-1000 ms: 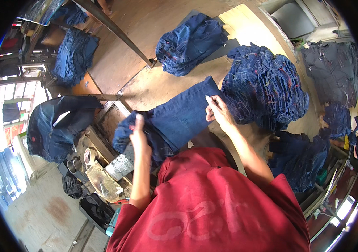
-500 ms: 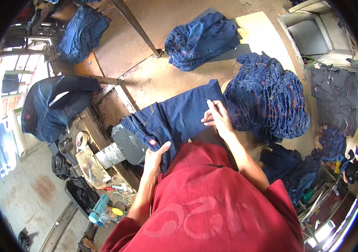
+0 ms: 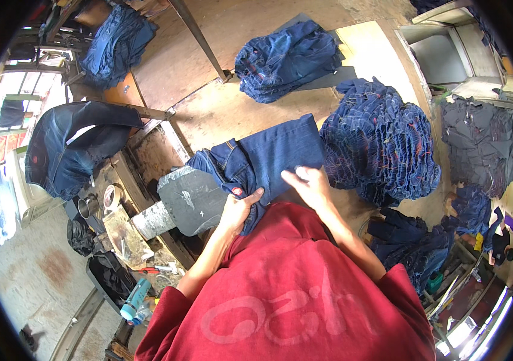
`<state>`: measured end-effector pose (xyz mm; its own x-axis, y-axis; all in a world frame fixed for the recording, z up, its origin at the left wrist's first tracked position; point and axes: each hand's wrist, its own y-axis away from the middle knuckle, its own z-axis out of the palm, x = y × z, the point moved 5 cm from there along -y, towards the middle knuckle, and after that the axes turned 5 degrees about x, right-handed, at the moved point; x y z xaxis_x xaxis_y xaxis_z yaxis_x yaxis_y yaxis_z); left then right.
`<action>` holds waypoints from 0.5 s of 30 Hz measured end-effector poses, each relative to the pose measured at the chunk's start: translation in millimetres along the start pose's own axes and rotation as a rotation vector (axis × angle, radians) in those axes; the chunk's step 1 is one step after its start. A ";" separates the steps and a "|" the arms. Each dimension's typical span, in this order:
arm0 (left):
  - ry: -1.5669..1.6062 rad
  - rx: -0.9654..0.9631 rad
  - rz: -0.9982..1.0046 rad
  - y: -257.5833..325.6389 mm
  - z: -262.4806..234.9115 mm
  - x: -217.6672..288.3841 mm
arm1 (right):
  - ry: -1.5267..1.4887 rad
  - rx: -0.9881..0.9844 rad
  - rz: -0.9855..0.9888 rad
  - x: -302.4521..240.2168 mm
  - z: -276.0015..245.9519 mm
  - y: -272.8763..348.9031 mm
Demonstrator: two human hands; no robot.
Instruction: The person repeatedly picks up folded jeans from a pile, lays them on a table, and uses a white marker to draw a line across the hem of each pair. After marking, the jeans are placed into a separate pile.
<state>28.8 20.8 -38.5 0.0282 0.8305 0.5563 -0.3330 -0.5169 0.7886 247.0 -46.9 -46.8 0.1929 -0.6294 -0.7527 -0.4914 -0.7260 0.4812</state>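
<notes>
A pair of dark blue jeans (image 3: 280, 147) lies in front of me, its waist end partly over a flat dark grey board (image 3: 193, 201). My left hand (image 3: 239, 212) is closed on the waistband edge beside a small red patch (image 3: 236, 191), thumb on top. Just above the denim's near edge is my right hand (image 3: 310, 185), fingers curled and the index finger pointing left. A small whitish thing (image 3: 312, 173) shows at its fingers, too small to name. Whether this hand touches the jeans I cannot tell.
A tall stack of folded jeans (image 3: 383, 144) stands at right, another jeans pile (image 3: 286, 60) beyond. Jeans hang over a rail (image 3: 76, 147) at left. A cluttered bench (image 3: 127, 234) holds a tape roll (image 3: 112, 197); a turquoise bottle (image 3: 136, 299) stands near it. Dark garments (image 3: 485, 138) lie far right.
The jeans have slid right along the board, so more of it shows. My left hand has moved right with them. My right hand has come nearer, its fingers more curled.
</notes>
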 end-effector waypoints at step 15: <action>0.039 -0.026 0.018 6.9 -24.4 -10.2 | -0.179 -0.180 0.053 -7.0 49.0 25.4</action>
<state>3.3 13.8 -45.2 -0.0144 0.8287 0.5594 -0.3576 -0.5268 0.7712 191.5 -47.4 -51.4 0.0090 -0.6206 -0.7841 -0.3346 -0.7408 0.5824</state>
